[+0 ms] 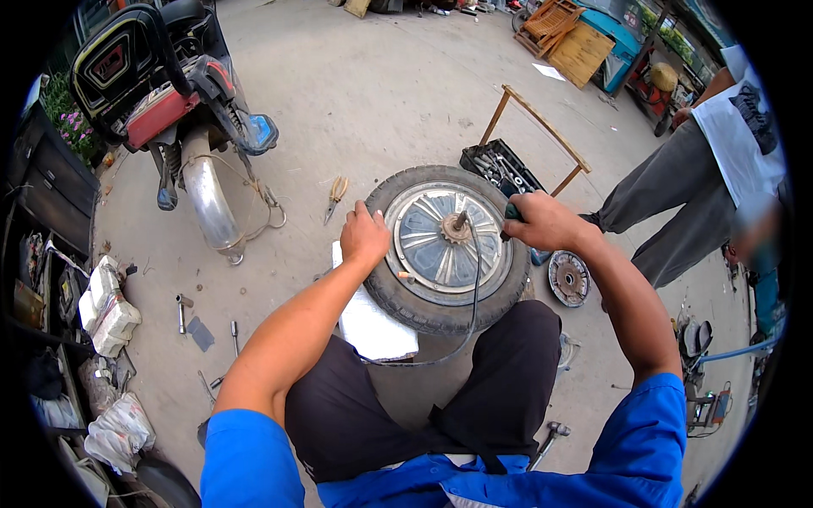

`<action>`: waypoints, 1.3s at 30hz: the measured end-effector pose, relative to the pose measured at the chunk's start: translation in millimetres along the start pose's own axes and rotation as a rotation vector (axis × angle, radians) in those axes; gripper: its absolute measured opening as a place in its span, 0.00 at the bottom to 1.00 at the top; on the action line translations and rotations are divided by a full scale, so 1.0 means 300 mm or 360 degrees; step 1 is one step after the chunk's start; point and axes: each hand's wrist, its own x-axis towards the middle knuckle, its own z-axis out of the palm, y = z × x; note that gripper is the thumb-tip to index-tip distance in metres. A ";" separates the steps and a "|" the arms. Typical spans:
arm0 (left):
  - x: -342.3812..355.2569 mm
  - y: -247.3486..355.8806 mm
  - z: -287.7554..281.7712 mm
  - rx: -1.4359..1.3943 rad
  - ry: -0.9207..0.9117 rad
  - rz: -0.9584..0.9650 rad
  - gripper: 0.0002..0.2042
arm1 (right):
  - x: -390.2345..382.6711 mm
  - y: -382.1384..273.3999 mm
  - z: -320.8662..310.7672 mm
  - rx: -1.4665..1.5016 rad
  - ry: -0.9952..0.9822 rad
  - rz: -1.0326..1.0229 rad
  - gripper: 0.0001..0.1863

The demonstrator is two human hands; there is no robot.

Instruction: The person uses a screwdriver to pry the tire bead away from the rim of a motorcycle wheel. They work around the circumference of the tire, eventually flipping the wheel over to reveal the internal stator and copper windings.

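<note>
A hub-motor wheel (pixel 398 182) with a black tyre lies flat in front of my knees. My left hand (pixel 367 235) grips the tyre's left side, its fingers bent over the sidewall. At the wheel's right side, my right hand (pixel 546 220) is closed round a dark green-handled tool (pixel 511 212); its working end is hard to make out. From the axle (pixel 461 219) at the hub's centre, a black cable (pixel 476 288) runs down across the tyre and round toward my left knee. White foam-like sheet (pixel 373 326) shows under the wheel's left edge.
Pliers (pixel 336 199) lie beyond my left hand. A black toolbox (pixel 501 165) and wooden frame (pixel 542 127) stand behind the wheel. A round metal cover (pixel 568 278) lies at right, near a standing person (pixel 686 161). An electric scooter (pixel 169 110) without its rear wheel stands far left.
</note>
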 end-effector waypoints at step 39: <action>0.020 -0.004 0.003 -0.0064 0.0002 -0.0040 0.27 | 0.156 -0.304 0.395 0.0654 0.0459 -0.0095 0.20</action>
